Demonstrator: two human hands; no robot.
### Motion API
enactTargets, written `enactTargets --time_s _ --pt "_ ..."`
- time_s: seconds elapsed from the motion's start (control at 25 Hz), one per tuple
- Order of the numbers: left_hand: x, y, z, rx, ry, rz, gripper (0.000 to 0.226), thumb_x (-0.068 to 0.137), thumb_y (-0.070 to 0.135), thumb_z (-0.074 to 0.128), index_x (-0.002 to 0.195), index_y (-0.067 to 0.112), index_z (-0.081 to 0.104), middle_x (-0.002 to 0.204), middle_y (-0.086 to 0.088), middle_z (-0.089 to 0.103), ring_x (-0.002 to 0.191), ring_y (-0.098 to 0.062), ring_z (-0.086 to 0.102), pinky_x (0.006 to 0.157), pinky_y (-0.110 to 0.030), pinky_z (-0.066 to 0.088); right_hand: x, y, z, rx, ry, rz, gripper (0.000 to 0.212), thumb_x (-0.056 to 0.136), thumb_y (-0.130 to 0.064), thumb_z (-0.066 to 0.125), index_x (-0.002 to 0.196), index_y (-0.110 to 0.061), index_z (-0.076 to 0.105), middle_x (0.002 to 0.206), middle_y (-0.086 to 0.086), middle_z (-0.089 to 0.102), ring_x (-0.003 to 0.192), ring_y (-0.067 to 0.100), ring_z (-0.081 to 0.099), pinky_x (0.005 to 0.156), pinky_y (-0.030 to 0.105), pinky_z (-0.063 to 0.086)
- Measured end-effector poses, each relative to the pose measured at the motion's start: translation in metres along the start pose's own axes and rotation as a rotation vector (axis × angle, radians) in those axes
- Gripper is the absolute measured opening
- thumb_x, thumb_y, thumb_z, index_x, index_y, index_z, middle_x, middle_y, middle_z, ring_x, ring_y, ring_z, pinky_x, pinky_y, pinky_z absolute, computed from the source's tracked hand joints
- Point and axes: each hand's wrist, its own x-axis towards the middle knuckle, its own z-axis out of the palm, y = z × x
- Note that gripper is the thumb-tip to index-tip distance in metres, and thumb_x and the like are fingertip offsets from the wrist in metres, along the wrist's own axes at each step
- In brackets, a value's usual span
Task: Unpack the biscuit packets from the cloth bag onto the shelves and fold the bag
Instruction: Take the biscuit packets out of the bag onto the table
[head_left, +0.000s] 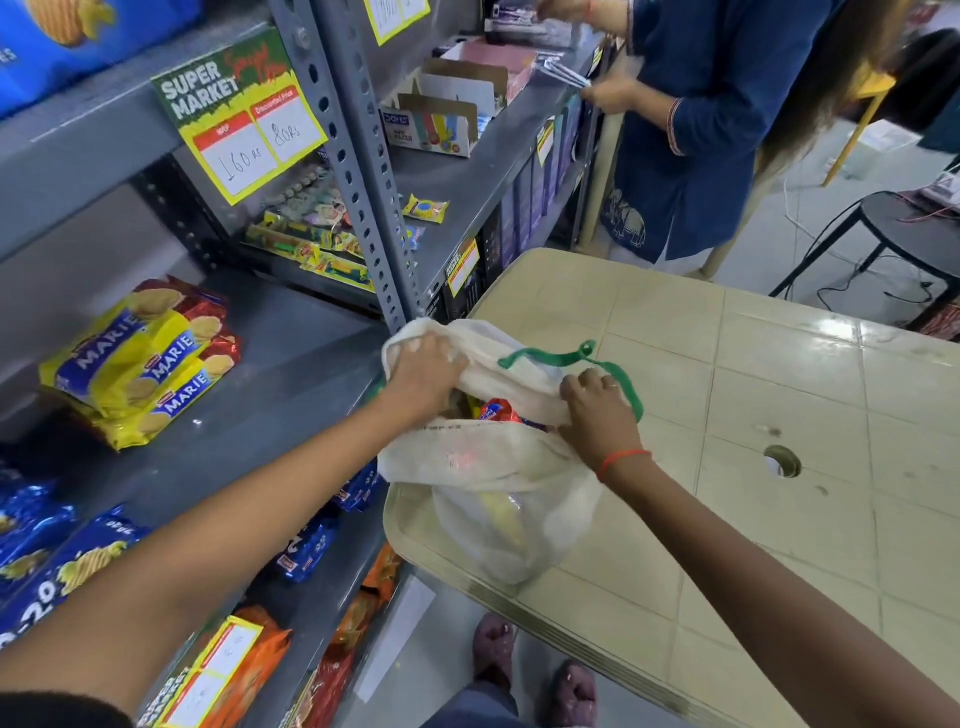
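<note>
A cream cloth bag (488, 467) with green handles (571, 358) lies on the corner of a beige plastic table (779, 415), its mouth held apart. My left hand (423, 371) grips the far left rim of the bag. My right hand (597, 410) grips the right rim. Inside the mouth a red and blue biscuit packet (498, 410) shows, and a yellow packet (501, 514) shows through the bag's thin lower part. A stack of yellow Marie biscuit packets (145, 364) lies on the grey shelf (291, 374) to the left.
Blue packets (62, 551) and orange packets (249, 654) fill lower shelves. A grey perforated upright (358, 197) stands just behind the bag. Another person (701, 130) in a blue top stands at the far shelf. A black stool (904, 228) is at the right.
</note>
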Motion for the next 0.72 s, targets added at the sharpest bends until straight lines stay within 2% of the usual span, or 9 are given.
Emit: enactTargets --time_s 0.08,0.16,0.2,0.28,0.36,0.44,0.56,0.64,0.72 --pt "0.0 0.012 0.005 -0.046 0.075 0.301 0.032 0.086 0.021 0.054 0.117 0.019 0.055 0.121 -0.01 0.055 0.115 -0.031 0.05 0.083 -0.04 0.043 -0.004 -0.009 0.007 0.04 -0.01 -0.191 0.016 0.087 -0.007 0.05 0.101 -0.004 0.058 0.104 0.018 0.057 0.098 0.035 0.056 0.077 0.042 0.047" --pt "0.004 0.015 0.009 -0.053 0.015 0.379 0.038 0.087 0.017 0.052 0.125 0.022 0.053 0.128 -0.006 0.054 0.119 -0.028 0.05 0.088 -0.038 0.043 -0.005 -0.01 0.015 0.0 -0.175 -0.199 0.021 0.092 -0.008 0.044 0.106 -0.005 0.059 0.11 0.018 0.059 0.104 0.034 0.058 0.08 0.039 0.047" --pt "0.007 0.011 0.009 -0.045 0.002 0.329 0.047 0.087 0.022 0.053 0.133 0.023 0.046 0.139 -0.006 0.047 0.128 -0.027 0.044 0.098 -0.039 0.041 -0.004 -0.009 0.018 -0.021 -0.26 -0.135 0.025 0.094 -0.011 0.042 0.112 -0.004 0.058 0.117 0.018 0.059 0.109 0.033 0.057 0.085 0.039 0.047" --pt "0.016 0.001 0.008 0.048 -0.043 0.192 0.078 0.083 0.037 0.059 0.149 0.027 0.018 0.16 -0.008 0.015 0.147 -0.027 0.019 0.118 -0.047 0.02 -0.001 -0.003 0.021 -0.016 -0.293 0.011 0.036 0.094 -0.024 0.042 0.121 -0.003 0.052 0.128 0.019 0.056 0.117 0.035 0.055 0.094 0.04 0.046" --pt "0.02 -0.008 0.002 0.162 -0.179 0.095 0.112 0.073 0.046 0.071 0.151 0.031 -0.009 0.161 -0.009 -0.012 0.15 -0.027 -0.005 0.12 -0.057 0.003 0.0 0.001 0.017 -0.02 -0.288 0.142 0.067 0.084 -0.049 0.054 0.133 -0.005 0.04 0.138 0.02 0.047 0.125 0.037 0.047 0.101 0.046 0.042" --pt "0.022 -0.009 -0.007 0.195 -0.247 0.03 0.122 0.07 0.054 0.072 0.149 0.029 -0.017 0.161 -0.01 -0.016 0.149 -0.027 -0.011 0.117 -0.061 -0.003 0.003 0.004 0.004 0.006 -0.378 0.212 0.109 0.063 -0.07 0.065 0.144 -0.011 0.021 0.149 0.019 0.029 0.138 0.039 0.031 0.109 0.053 0.03" --pt "0.012 0.003 -0.012 0.201 -0.34 -0.026 0.13 0.066 0.063 0.071 0.148 0.026 -0.023 0.158 -0.018 -0.022 0.147 -0.034 -0.019 0.113 -0.065 -0.008 -0.005 0.0 -0.008 -0.056 -0.56 0.169 0.144 0.04 -0.079 0.071 0.15 -0.022 -0.003 0.159 0.022 0.002 0.146 0.043 0.006 0.112 0.064 0.014" --pt "-0.003 0.014 0.001 0.215 -0.382 -0.022 0.138 0.061 0.063 0.074 0.146 0.024 -0.027 0.156 -0.022 -0.026 0.145 -0.037 -0.023 0.111 -0.068 -0.009 -0.028 -0.003 0.004 -0.148 -0.633 0.119 0.147 0.041 -0.076 0.074 0.15 -0.023 -0.01 0.159 0.023 -0.007 0.146 0.045 -0.003 0.109 0.068 0.009" --pt "-0.026 0.021 0.021 0.232 -0.396 -0.008 0.144 0.057 0.061 0.078 0.146 0.023 -0.029 0.156 -0.021 -0.025 0.145 -0.037 -0.023 0.11 -0.067 -0.01 -0.056 -0.007 0.024 -0.197 -0.638 0.101 0.132 0.058 -0.064 0.075 0.151 -0.021 -0.008 0.159 0.024 -0.005 0.146 0.046 0.001 0.111 0.067 0.013"
